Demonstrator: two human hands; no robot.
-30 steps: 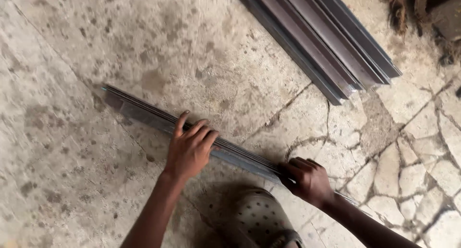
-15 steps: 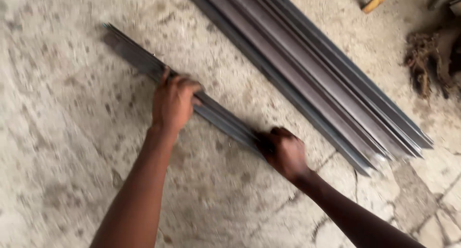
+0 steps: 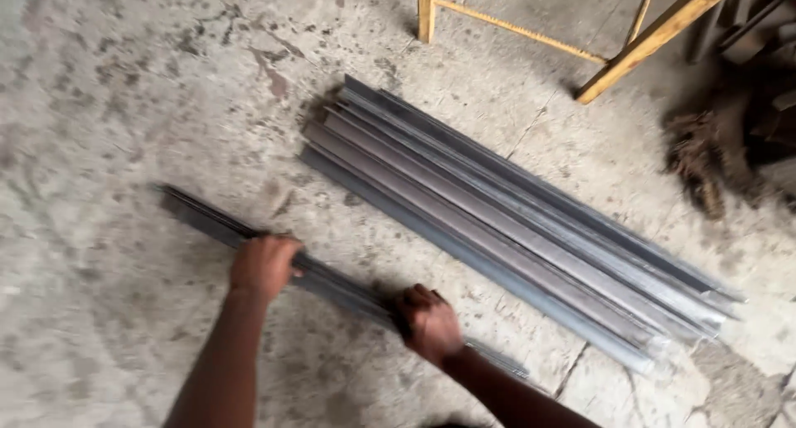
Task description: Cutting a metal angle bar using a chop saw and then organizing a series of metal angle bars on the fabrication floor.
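A long grey metal angle bar [image 3: 207,219] lies slantwise on the concrete floor, running from the left down to the lower right. My left hand [image 3: 264,265] is closed around it near its middle. My right hand [image 3: 428,321] grips the same bar further to the right. Beyond my hands, a stack of several similar grey angle bars [image 3: 514,221] lies parallel on the floor, apart from the held bar.
Yellow wooden legs [image 3: 427,9] and a slanted yellow brace [image 3: 655,37] of a frame stand at the top. A dark pile of fibrous debris [image 3: 705,167] lies at the right. The stained concrete floor [image 3: 99,96] has a crack at the lower right.
The view has pulled back and tilted up, so the whole stack and the wooden frame now show. Both hands still hold the bar, which sits lower in the picture.
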